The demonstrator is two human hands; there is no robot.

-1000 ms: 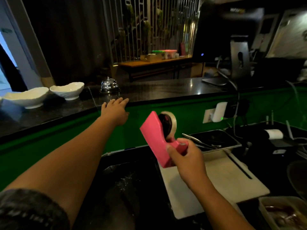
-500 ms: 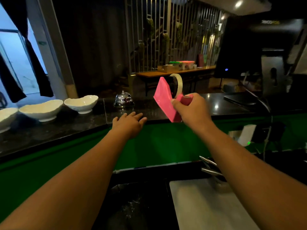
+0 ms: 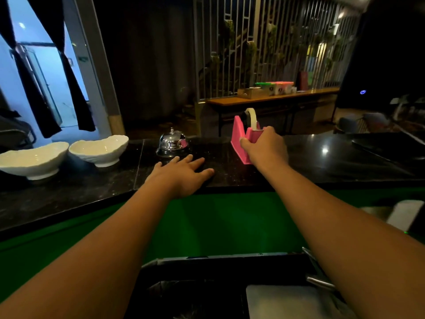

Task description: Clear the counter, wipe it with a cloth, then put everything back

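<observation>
A pink tape dispenser (image 3: 239,139) with a pale roll of tape stands on the dark stone counter (image 3: 310,162), right of centre. My right hand (image 3: 264,147) grips its near end, fingers curled round it. My left hand (image 3: 184,172) rests flat on the counter's front edge with fingers spread. A chrome call bell (image 3: 172,142) sits just behind my left hand. Two white bowls (image 3: 100,149) (image 3: 32,158) stand on the counter at the left.
A green panel (image 3: 218,222) drops below the counter to a lower worktop with a white cutting board (image 3: 289,302) and metal tongs (image 3: 318,280). A dark flat object (image 3: 388,146) lies at the counter's far right. A wooden table (image 3: 271,99) stands beyond.
My right hand has carried the pink tape dispenser up from the lower worktop and set it down on the counter. My left hand has stayed on the counter's edge.
</observation>
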